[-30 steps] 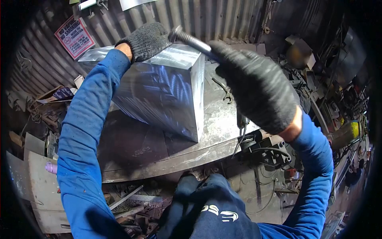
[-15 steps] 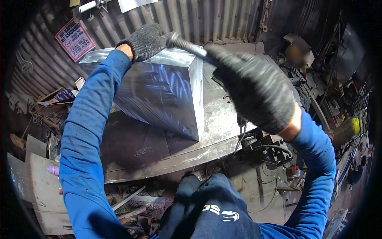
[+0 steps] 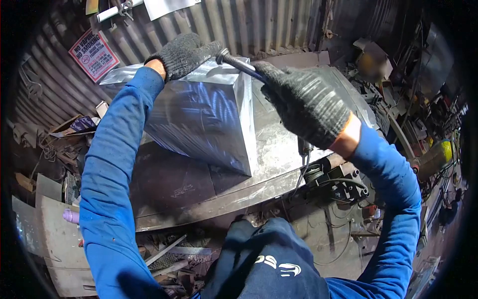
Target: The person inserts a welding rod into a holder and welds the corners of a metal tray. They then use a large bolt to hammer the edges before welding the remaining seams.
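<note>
My left hand (image 3: 184,56), in a dark knitted glove, is at the top of a shiny sheet-metal box (image 3: 199,119), pressed against its upper edge. Its fingers look bent; some fingertips are hidden, and one digit points right toward the hammer head. In my gloved right hand (image 3: 311,102) is a hammer (image 3: 239,63), its steel shaft slanting up and left. The small head hangs just above the box's top right part, close to my left fingertips. The box stands tilted on a metal workbench (image 3: 239,194), its brushed front panel facing me.
Behind the bench rises a corrugated metal wall (image 3: 279,27) with a no-smoking sign (image 3: 93,54). A dark machine with cables (image 3: 341,182) sits by the bench's right front edge. Metal offcuts (image 3: 169,251) lie below on the left. Clutter fills the right side.
The hammer and my right hand, blurred earlier, show sharply now. The head has shifted slightly right and down, and the right wrist has moved left. My left hand stays on the box.
</note>
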Demonstrator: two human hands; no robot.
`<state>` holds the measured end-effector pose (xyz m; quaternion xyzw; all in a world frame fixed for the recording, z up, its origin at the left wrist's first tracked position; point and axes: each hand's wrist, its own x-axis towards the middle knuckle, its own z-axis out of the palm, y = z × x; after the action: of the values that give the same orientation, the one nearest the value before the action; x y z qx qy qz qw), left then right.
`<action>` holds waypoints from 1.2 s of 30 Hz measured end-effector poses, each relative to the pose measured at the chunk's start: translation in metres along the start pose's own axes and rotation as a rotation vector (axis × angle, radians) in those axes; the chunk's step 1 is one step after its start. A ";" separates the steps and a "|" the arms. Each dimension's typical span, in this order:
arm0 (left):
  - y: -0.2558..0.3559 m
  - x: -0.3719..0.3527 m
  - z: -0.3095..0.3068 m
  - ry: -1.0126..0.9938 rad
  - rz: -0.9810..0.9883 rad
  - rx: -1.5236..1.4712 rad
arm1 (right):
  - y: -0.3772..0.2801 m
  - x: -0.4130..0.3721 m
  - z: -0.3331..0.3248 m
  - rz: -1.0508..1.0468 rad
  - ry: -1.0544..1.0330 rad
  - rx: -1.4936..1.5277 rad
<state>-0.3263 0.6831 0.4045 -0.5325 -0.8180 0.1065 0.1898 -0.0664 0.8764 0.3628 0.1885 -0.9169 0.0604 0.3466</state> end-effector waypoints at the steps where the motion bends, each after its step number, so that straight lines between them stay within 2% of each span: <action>1: -0.007 0.002 0.006 0.015 -0.034 -0.081 | -0.002 0.001 -0.001 0.016 -0.042 -0.030; 2: -0.012 0.001 0.011 0.025 0.006 -0.047 | -0.005 0.005 -0.014 -0.028 -0.046 -0.058; 5: -0.003 -0.004 0.001 0.039 0.181 0.161 | 0.010 0.008 -0.002 -0.081 0.161 0.056; 6: -0.005 -0.002 0.002 0.145 0.224 0.093 | -0.002 0.009 -0.009 0.022 0.030 -0.047; 7: -0.004 -0.003 0.001 0.091 0.167 0.075 | -0.004 0.002 0.002 0.099 -0.018 -0.014; 9: 0.002 -0.006 -0.008 -0.023 0.065 0.046 | 0.000 0.000 -0.007 0.052 -0.019 0.070; 12: -0.007 -0.020 0.005 0.180 0.215 0.104 | -0.005 -0.014 -0.013 0.269 0.033 0.296; 13: -0.007 -0.028 0.005 0.241 0.268 0.125 | -0.005 -0.028 -0.008 0.358 0.088 0.280; 14: -0.011 -0.034 0.005 0.226 0.270 0.071 | 0.000 -0.050 0.007 0.417 0.165 0.298; 16: -0.002 -0.060 -0.012 0.151 0.154 0.002 | 0.003 -0.094 0.042 0.711 0.199 0.531; 17: 0.004 -0.075 -0.017 0.220 0.236 0.076 | 0.000 -0.117 0.060 0.959 0.134 0.752; 19: 0.016 -0.105 -0.027 0.318 0.325 0.129 | 0.003 -0.171 0.104 1.185 0.032 0.970; 21: 0.029 -0.129 -0.040 0.381 0.358 0.083 | -0.017 -0.196 0.122 1.385 -0.104 0.915; 22: 0.035 -0.142 -0.044 0.334 0.335 -0.029 | -0.009 -0.236 0.157 1.318 -0.128 0.903; 23: 0.044 -0.156 -0.049 0.232 0.112 -0.178 | -0.007 -0.269 0.191 1.249 -0.143 0.884; 24: 0.055 -0.170 -0.054 0.139 -0.120 -0.321 | -0.018 -0.263 0.178 1.344 -0.267 0.912; 25: 0.062 -0.183 -0.057 0.055 -0.360 -0.457 | -0.015 -0.296 0.209 1.248 -0.211 0.884; 26: 0.064 -0.194 -0.054 0.148 -0.193 -0.384 | -0.013 -0.329 0.243 1.131 -0.158 0.801; 27: 0.068 -0.203 -0.052 0.248 -0.033 -0.295 | -0.021 -0.323 0.245 1.012 -0.100 0.717; 29: 0.082 -0.214 -0.051 0.314 -0.027 -0.277 | -0.025 -0.319 0.237 1.121 -0.238 0.814; 30: 0.092 -0.220 -0.062 0.118 -0.208 -0.278 | -0.029 -0.308 0.226 1.180 -0.313 0.854; 33: 0.111 -0.231 -0.057 0.058 -0.436 -0.434 | -0.014 -0.318 0.259 1.062 -0.415 0.773; 34: 0.118 -0.234 -0.047 0.275 -0.262 -0.418 | -0.016 -0.288 0.237 1.021 -0.430 0.748; 35: 0.128 -0.235 -0.041 0.324 -0.263 -0.362 | -0.013 -0.253 0.217 0.997 -0.444 0.719; 36: 0.142 -0.236 -0.036 0.372 -0.255 -0.311 | 0.012 -0.276 0.267 0.994 -0.500 0.546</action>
<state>-0.1082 0.5250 0.3375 -0.4584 -0.8360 -0.1449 0.2646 -0.0444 0.9064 -0.0201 -0.1710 -0.8998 0.4012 -0.0092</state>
